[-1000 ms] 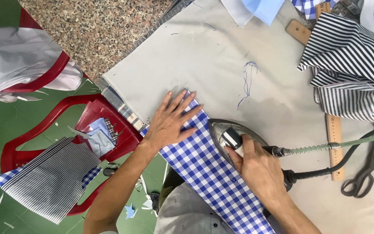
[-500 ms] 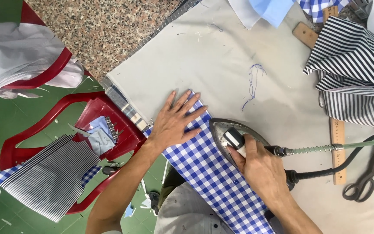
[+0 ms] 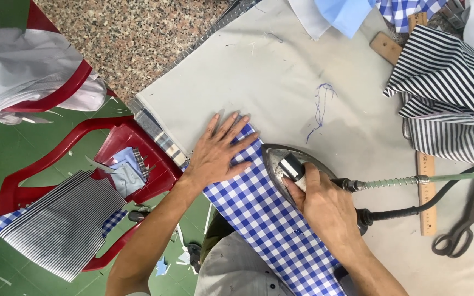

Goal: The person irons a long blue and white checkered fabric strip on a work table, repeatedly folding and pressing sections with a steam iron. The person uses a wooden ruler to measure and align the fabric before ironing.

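- Blue checked cloth [image 3: 259,214] lies on the grey table [image 3: 281,77], running toward the person.
- Left hand [image 3: 218,151] — flat, fingers spread — presses its far end.
- Right hand [image 3: 325,208] grips the iron [image 3: 281,164] on the cloth.
- Scissors [image 3: 459,225] and striped fabric [image 3: 451,87] lie well apart.

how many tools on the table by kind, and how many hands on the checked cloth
iron: 1, gripped by the right hand
scissors: 1
wooden ruler: 1
left hand flat on the blue checked cloth: 1
total: 3 tools, 1 hand on cloth
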